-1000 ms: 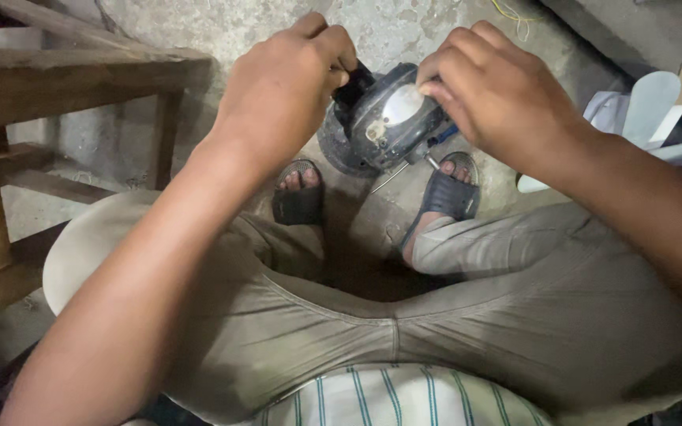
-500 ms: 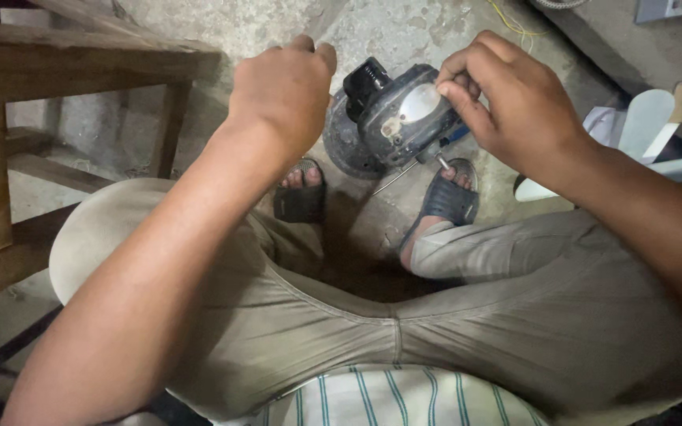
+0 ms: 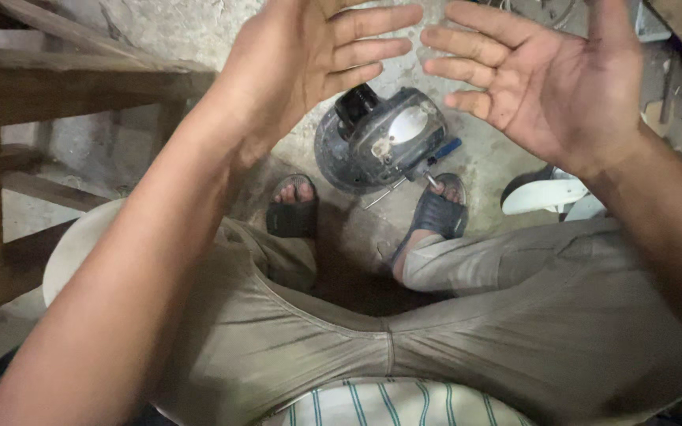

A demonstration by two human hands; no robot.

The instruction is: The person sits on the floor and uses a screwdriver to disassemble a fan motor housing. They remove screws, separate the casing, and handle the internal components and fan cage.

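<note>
Head view: your left hand (image 3: 317,59) and right hand (image 3: 550,75) hover spread wide, empty, above the round motor housing (image 3: 380,140) on the floor; lower both evenly.

Motor housing (image 3: 380,142) on floor (image 3: 483,158) between sandalled feet (image 3: 292,207), below hands (image 3: 562,75).

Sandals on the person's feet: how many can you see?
2. One dark open-toed sandal is on the concrete floor left of the round grey motor housing; the other dark sandal is just below-right of it. No others show.
</note>
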